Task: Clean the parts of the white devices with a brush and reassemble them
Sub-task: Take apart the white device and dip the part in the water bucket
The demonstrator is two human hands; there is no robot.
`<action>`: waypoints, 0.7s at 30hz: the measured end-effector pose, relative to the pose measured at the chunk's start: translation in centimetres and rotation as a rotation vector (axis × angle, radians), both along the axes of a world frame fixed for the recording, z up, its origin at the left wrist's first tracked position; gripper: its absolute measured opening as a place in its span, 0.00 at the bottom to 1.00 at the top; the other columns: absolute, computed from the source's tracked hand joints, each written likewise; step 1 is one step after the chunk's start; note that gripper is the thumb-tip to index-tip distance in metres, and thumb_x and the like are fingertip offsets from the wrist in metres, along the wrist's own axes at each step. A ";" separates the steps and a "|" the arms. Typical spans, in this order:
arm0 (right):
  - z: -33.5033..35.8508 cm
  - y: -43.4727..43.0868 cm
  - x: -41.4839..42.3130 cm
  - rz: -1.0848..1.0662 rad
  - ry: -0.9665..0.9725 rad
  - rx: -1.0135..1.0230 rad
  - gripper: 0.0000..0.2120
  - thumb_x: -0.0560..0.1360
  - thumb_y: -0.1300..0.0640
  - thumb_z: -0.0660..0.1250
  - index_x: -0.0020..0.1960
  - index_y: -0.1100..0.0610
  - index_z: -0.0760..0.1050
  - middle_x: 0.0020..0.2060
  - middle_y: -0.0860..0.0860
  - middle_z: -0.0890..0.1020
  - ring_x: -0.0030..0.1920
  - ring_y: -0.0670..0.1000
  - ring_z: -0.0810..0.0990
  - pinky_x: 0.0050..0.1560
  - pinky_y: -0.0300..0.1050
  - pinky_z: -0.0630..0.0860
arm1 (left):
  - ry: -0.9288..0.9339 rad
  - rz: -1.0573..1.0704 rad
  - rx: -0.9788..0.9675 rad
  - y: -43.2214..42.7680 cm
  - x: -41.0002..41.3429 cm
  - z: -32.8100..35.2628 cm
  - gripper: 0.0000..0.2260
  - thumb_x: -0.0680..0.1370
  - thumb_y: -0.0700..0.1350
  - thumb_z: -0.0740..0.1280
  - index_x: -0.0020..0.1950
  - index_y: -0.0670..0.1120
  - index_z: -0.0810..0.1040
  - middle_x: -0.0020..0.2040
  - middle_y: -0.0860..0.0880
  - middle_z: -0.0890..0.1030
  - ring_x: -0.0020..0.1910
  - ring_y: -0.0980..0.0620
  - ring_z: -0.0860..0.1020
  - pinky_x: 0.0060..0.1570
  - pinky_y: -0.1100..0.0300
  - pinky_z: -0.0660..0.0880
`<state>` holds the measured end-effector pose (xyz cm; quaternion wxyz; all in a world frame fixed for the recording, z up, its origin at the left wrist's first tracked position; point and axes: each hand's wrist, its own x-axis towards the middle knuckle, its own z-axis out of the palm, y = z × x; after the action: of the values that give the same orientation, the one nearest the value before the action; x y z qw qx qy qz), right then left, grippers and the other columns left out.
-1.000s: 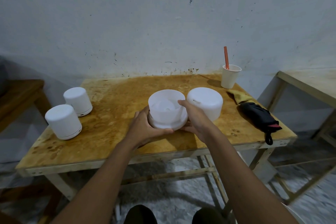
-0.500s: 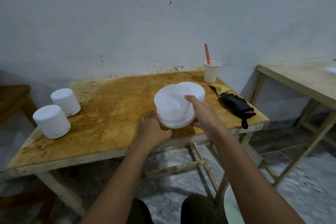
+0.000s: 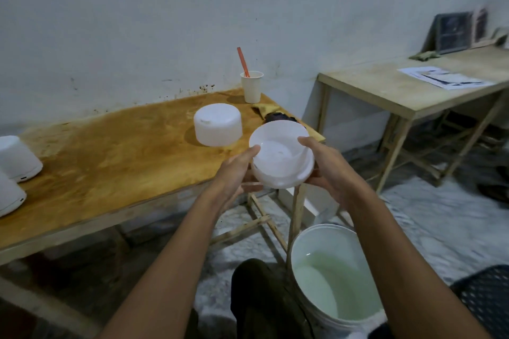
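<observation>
Stained table [image 3: 110,151], white base [image 3: 278,158] aloft

Lifted the white base [image 3: 281,158] off the table [image 3: 110,162] and swung it right, past the corner; now gripped midair between left hand [image 3: 237,173] and right hand [image 3: 330,170], seemingly tipped toward the camera. Brought a white bucket [image 3: 298,245] into view below.

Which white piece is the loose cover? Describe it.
On the stained wooden table, look to its far right end, near the paper cup. The cover is the squat white dome standing alone there, closed on top; the other white devices sit at the left edge.
</observation>
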<state>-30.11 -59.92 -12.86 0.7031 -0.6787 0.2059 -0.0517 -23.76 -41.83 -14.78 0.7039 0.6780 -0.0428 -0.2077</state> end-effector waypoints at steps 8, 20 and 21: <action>-5.1 -6.5 -4.6 -0.127 0.037 0.021 0.22 0.76 0.43 0.67 0.65 0.53 0.73 0.58 0.54 0.80 0.55 0.56 0.81 0.47 0.49 0.82 | 0.050 -0.101 0.020 -7.7 -2.5 -4.3 0.13 0.80 0.52 0.65 0.60 0.47 0.77 0.52 0.44 0.81 0.50 0.44 0.81 0.50 0.50 0.81; -20.4 -14.1 -7.9 -0.362 0.085 -0.015 0.17 0.74 0.50 0.70 0.63 0.48 0.78 0.57 0.50 0.81 0.56 0.53 0.81 0.51 0.53 0.83 | 0.099 -0.159 0.373 -16.3 -1.4 -20.2 0.23 0.79 0.62 0.60 0.67 0.49 0.75 0.58 0.49 0.79 0.55 0.48 0.78 0.58 0.49 0.76; -21.6 -14.6 -8.0 -0.368 0.099 -0.036 0.19 0.73 0.49 0.70 0.64 0.48 0.78 0.57 0.50 0.82 0.56 0.53 0.81 0.53 0.55 0.82 | 0.078 -0.156 0.448 -16.5 -1.1 -21.6 0.23 0.79 0.61 0.60 0.68 0.49 0.74 0.60 0.48 0.79 0.56 0.47 0.78 0.58 0.50 0.76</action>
<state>-38.08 -74.49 -34.51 0.6587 -0.6438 0.3597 -0.1495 -24.84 -58.36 -36.39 0.5188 0.8034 -0.0206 -0.2916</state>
